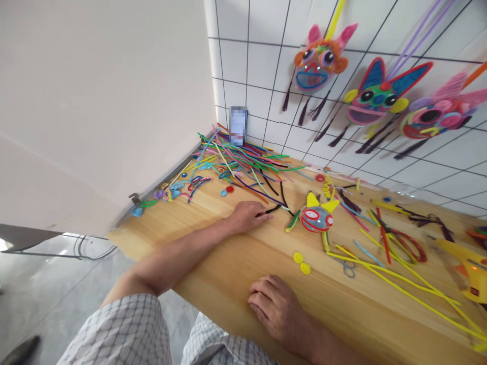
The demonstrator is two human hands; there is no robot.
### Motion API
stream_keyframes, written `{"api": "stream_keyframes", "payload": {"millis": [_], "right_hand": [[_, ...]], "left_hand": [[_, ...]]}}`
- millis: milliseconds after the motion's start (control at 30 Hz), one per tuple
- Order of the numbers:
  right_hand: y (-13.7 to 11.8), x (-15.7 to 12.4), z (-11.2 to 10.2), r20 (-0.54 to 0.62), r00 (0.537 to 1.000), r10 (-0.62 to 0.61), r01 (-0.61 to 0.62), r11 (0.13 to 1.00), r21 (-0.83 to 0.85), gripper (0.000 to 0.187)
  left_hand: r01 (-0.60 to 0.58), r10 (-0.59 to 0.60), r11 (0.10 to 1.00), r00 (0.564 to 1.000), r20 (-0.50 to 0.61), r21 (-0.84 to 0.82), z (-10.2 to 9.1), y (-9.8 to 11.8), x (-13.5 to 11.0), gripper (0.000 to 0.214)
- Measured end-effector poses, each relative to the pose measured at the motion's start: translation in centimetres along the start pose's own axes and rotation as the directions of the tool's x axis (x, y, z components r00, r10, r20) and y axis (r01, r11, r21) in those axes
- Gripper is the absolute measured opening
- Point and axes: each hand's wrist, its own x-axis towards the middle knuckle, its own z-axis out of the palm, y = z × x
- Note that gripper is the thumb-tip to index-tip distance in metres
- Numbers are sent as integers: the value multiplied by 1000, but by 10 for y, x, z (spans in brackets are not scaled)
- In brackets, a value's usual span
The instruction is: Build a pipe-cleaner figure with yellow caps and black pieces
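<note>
My left hand rests on the wooden table with its fingers closed on the end of a black pipe cleaner. Other black pipe cleaners cross just beyond it. My right hand lies near the table's front edge, fingers curled in, and nothing shows in them. Between and beyond the hands sits a clear round ornament with yellow ears, red rings and green-yellow limbs. Two yellow coiled discs lie in front of it, nearer my right hand.
A heap of coloured pipe cleaners fills the back corner, with a phone leaning there. To the right are red-handled scissors, small scissors, long yellow pipe cleaners and a yellow glue gun. Finished masks hang on the tiled wall.
</note>
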Motion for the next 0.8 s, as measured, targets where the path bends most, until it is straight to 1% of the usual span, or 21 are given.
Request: {"api": "stream_keyframes", "payload": {"millis": [233,633,800], "right_hand": [[2,-2,1,28,1000,8,-8,1000,3,11],[3,-3,2,21,1000,5,-5,1000,-2,15],[4,-3,3,12,1000,2,-2,1000,6,13]], "left_hand": [[3,-3,1000,1000,7,1,-1,0,0,46],[7,-7,1000,1000,0,-27,1,-2,0,44],[10,-10,1000,1000,-4,-27,0,-1,0,45]]}}
